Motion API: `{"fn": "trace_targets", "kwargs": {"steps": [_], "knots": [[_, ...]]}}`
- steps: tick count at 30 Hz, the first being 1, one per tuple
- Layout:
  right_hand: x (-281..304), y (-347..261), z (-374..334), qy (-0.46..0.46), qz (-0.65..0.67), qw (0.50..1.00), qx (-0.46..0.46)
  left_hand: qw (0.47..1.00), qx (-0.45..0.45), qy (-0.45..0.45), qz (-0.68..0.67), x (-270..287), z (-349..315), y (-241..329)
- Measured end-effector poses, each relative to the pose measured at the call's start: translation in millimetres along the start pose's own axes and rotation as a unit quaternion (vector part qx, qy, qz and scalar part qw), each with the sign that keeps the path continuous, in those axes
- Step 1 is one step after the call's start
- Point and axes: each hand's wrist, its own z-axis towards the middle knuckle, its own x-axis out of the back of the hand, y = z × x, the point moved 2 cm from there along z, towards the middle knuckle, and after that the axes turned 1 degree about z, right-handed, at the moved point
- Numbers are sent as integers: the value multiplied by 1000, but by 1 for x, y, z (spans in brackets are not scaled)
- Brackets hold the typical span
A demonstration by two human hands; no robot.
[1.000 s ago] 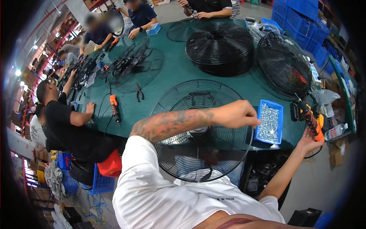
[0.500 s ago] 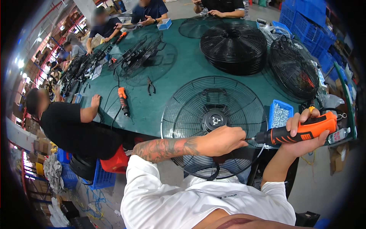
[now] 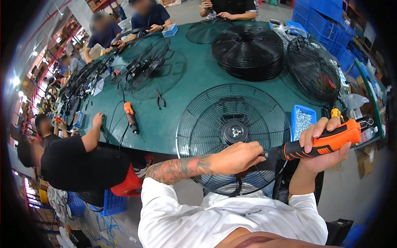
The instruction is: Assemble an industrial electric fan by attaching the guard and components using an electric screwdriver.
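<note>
My right hand is wrapped round an orange and black electric screwdriver, which lies nearly level and points left. At its tip my left hand has its fingers pinched together; whatever they hold is too small to make out. Both hands are above the near part of a round black wire fan grille. A dark round hub sits at the grille's middle. The grille rests on the green table and overhangs its near edge. Just beyond my right hand stands a blue box of small silvery screws.
Farther back stands a stack of black grilles, with another fan cage to its right. A second orange screwdriver and pliers lie left. A co-worker in black sits left; other people work across the table.
The screwdriver's tip has come against my left fingertips, covering the thin bit that showed between them. The co-worker at left has leaned farther left. My view has shifted slightly.
</note>
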Motion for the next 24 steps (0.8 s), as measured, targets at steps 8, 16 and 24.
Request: {"fn": "trace_targets", "kwargs": {"steps": [8, 16, 24], "knots": [[-5, 0, 0, -17, 13, 998, -56, 999, 12, 7, 34, -5, -4, 2], [-18, 29, 1, -36, 22, 992, -121, 996, -16, 52, 66, 4, -18, -3], [-2, 59, 7, 0, -12, 987, -159, 975, 84, 119, 167, 12, -35, -11]]}}
